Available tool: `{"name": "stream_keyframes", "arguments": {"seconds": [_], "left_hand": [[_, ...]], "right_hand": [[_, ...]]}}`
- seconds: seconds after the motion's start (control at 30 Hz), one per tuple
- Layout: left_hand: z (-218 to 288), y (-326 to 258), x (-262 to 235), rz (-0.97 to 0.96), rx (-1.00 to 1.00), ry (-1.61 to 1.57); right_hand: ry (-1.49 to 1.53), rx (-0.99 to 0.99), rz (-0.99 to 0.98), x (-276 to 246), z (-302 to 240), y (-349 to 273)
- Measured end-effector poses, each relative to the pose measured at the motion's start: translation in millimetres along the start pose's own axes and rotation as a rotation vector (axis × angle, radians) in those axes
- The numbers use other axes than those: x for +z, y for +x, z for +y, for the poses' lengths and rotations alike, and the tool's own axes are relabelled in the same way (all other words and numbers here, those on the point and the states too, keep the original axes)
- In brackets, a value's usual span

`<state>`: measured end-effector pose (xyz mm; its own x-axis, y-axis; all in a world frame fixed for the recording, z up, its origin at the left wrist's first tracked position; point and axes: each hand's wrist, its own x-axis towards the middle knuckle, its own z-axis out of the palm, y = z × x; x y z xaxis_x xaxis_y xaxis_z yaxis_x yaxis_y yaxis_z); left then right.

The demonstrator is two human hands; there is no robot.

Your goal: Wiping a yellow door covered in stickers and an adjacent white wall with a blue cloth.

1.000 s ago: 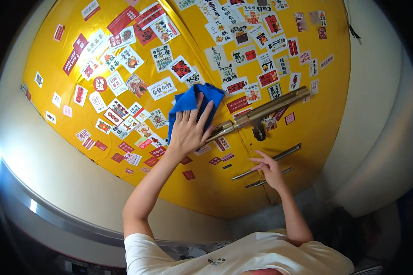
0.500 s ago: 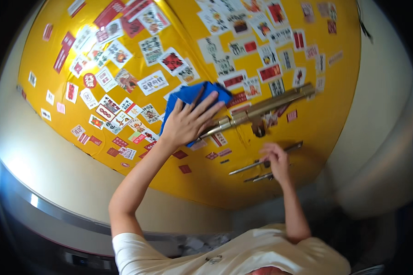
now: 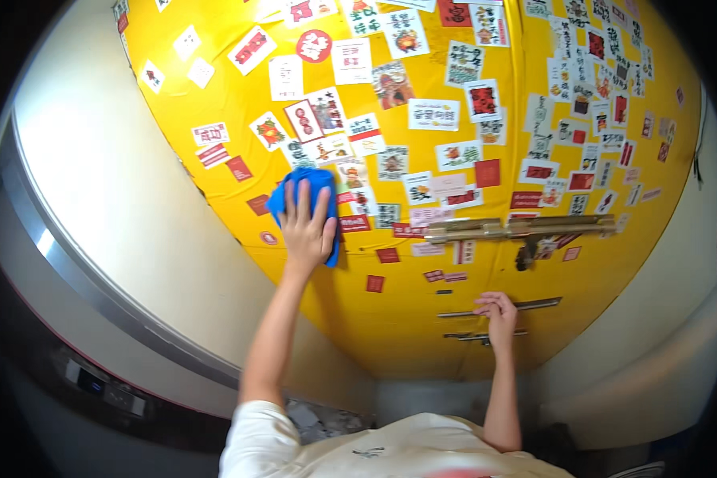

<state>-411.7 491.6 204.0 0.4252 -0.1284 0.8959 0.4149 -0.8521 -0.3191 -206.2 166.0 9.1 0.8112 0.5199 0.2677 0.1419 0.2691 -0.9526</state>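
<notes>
My left hand [image 3: 307, 231] presses a folded blue cloth [image 3: 323, 182] against the yellow double door [image 3: 358, 303]. Its fingers lie over the cloth, near the left edge of the door, among small stickers. My right hand [image 3: 499, 312] is raised in front of the lower middle of the door, its fingers loosely bent and apart, with nothing visible in them. In the picture it overlaps a thin silver bar [image 3: 542, 303]; whether it touches the bar I cannot tell. A brass-coloured door bolt [image 3: 518, 229] runs across the seam above this hand.
Many paper stickers, such as a round red one [image 3: 314, 45], cover the door. Pale walls [image 3: 95, 143] flank it on both sides. A dark panel with sockets [image 3: 107, 390] is at the lower left. A dark fitting [image 3: 526, 255] hangs under the bolt.
My left hand has slid the blue cloth left across the door, away from the bolt. The view has shifted left. My right hand stays near the silver bars.
</notes>
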Motion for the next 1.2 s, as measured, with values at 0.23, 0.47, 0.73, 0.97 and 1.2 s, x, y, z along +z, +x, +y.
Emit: {"name": "stream_keyframes", "arguments": {"seconds": [0.23, 0.47, 0.73, 0.97, 1.2], "left_hand": [[-71, -93, -10, 0.235, -0.403, -0.046], [-80, -117, 4, 0.224, -0.438, -0.047], [-10, -245, 50, 0.140, -0.532, 0.044], [23, -232, 51, 0.148, -0.699, -0.103], [124, -157, 84, 0.081, -0.385, -0.106]], "right_hand": [[-0.012, 0.100, -0.152, 75, 5, -35], [-0.043, 0.156, -0.164, 112, 31, -67], [-0.121, 0.205, -0.208, 111, 35, -96], [-0.102, 0.245, -0.159, 58, 30, -102], [-0.227, 0.255, -0.105, -6, 24, -76]]}}
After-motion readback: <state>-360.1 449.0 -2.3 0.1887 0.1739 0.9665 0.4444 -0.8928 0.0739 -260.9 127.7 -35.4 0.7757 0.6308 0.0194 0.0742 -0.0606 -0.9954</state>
